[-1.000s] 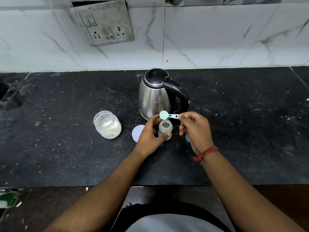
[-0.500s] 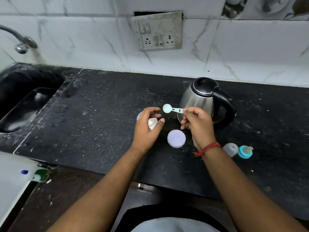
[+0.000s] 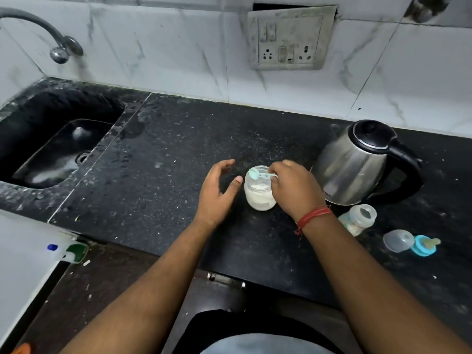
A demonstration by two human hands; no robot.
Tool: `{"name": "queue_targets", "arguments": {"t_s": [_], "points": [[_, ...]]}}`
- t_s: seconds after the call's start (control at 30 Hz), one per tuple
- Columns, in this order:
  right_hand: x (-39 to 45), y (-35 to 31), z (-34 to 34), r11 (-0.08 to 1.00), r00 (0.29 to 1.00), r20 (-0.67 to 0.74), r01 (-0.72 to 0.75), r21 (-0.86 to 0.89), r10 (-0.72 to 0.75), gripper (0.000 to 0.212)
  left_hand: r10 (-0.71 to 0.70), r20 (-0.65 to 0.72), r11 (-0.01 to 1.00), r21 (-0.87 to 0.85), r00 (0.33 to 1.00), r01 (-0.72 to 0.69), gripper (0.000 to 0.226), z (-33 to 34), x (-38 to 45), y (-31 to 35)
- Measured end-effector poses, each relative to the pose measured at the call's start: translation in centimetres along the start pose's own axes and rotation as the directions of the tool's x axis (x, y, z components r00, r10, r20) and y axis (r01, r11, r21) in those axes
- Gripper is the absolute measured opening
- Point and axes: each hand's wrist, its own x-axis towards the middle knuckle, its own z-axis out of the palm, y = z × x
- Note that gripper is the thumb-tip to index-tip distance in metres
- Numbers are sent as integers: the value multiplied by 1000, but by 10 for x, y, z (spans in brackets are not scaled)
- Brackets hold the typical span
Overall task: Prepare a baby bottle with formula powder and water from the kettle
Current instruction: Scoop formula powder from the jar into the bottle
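1. On desk (image 3: 153,175), mid-front: open formula jar (image 3: 260,192), part full of white powder, standing upright between both hands.
2. Right hand (image 3: 293,190): fingers curled, pinching handle of scoop (image 3: 258,173); bowl of scoop over jar mouth, likely about to dip for powder.
3. Left hand (image 3: 217,192): fingers spread and loosely curved beside jar, holding nothing; thumb tip near jar wall, contact not certain. Probably placed to steady jar during scooping.
4. Baby bottle (image 3: 358,218): uncapped, near front edge, just in front of kettle (image 3: 357,162), right of right wrist, apart from both hands. Kept close for short transfer, presumably.
5. Bottle cap (image 3: 398,240) and teal nipple ring (image 3: 424,245) set aside further right, out of the way.
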Motion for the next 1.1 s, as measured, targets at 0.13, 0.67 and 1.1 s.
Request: {"name": "queue_targets", "arguments": {"t_s": [0.13, 0.67, 1.1], "points": [[2, -4, 3, 994, 999, 32, -37, -104, 41, 12, -19, 30, 1000, -12, 999, 19, 47, -4, 3, -8], [12, -4, 17, 957, 988, 130, -40, -288, 80, 28, 0, 173, 994, 106, 985, -19, 72, 8, 8, -12], [-20, 23, -13, 1000, 987, -162, -19, -19, 16, 19, 131, 121, 971, 187, 984, -152, 65, 34, 3, 8]]}}
